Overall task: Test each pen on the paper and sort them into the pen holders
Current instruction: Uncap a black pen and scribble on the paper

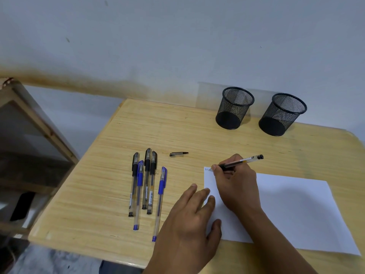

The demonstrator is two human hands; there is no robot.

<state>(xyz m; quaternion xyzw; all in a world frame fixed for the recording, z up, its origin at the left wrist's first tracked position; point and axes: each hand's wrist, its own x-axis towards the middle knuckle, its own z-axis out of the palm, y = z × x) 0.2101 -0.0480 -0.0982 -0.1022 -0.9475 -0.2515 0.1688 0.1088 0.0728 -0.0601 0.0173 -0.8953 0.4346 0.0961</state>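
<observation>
Now the right hand [236, 182] pinches an uncapped black pen [240, 161] with its tip on the far left corner of the white paper [292, 210], where a small scribble shows, while the left hand [189, 220] lies flat with straight fingers pressing the paper's left edge. Its cap [178, 154] lies loose on the wooden table [177, 125], and five capped pens [147, 186], three black and two blue, lie side by side left of the paper. Two black mesh pen holders [260, 111] stand upright at the far edge, well apart from the hands.

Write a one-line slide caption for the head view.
Right hand tests a black pen on paper; left hand steadies the sheet.
</observation>
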